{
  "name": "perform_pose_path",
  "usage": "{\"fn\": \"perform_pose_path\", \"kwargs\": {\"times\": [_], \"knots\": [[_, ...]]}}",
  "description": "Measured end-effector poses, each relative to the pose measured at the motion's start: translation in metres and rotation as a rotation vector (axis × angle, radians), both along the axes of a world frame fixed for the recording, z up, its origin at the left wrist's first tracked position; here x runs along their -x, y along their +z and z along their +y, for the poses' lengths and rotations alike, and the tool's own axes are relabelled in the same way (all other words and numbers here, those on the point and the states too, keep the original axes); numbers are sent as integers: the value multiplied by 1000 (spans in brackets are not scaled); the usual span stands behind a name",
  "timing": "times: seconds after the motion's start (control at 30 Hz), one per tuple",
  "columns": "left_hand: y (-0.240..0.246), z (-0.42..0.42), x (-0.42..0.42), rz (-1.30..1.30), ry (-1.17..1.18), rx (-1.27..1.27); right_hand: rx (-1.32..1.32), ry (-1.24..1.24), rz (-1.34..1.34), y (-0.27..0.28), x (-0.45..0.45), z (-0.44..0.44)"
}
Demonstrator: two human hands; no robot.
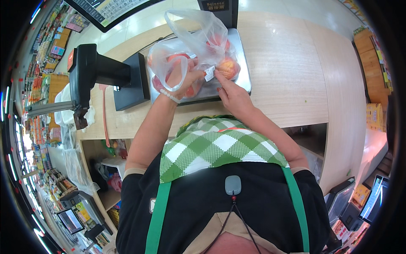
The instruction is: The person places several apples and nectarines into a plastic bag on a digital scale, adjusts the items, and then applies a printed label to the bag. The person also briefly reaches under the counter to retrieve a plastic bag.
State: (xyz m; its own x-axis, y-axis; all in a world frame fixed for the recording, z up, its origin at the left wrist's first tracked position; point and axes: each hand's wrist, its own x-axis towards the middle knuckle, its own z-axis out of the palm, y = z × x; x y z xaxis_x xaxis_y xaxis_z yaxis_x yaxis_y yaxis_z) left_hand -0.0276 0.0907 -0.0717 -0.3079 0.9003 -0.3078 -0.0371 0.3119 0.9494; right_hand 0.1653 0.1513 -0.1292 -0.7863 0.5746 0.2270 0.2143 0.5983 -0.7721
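Clear plastic bags (198, 43) of reddish-yellow round fruit (227, 68) rest on the metal plate of a weighing scale (243, 65). My left hand (187, 77) reaches through the loop handle of the left bag, its fingertips at a small white printed label (209, 73) between the bags. The index finger of my right hand (234, 95) touches the label's right edge, and its other fingers are curled loosely. Whether the label is stuck to a bag or pinched by my left fingers is hard to tell, as plastic and fingers overlap there.
A black scanner or printer stand (131, 81) stands left of the scale, beside a pink fly swatter (105, 117). A touch screen (117, 12) overhangs the counter's far left. White plastic bags (71, 152) hang at the left edge. Open shelves (108, 190) lie under the wooden counter (285, 70).
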Motion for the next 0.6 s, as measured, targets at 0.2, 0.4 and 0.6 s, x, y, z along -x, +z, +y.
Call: {"fn": "perform_pose_path", "kwargs": {"times": [0.2,0.4,0.6], "knots": [[-2,0,0,-54,16,-57,-6,-24,-43,0,-7,0],[-2,-1,0,-32,13,-57,-66,-41,112,2,-6,-3],[-6,-2,5,-25,-2,-33,-195,151,-47,1,-3,-4]]}}
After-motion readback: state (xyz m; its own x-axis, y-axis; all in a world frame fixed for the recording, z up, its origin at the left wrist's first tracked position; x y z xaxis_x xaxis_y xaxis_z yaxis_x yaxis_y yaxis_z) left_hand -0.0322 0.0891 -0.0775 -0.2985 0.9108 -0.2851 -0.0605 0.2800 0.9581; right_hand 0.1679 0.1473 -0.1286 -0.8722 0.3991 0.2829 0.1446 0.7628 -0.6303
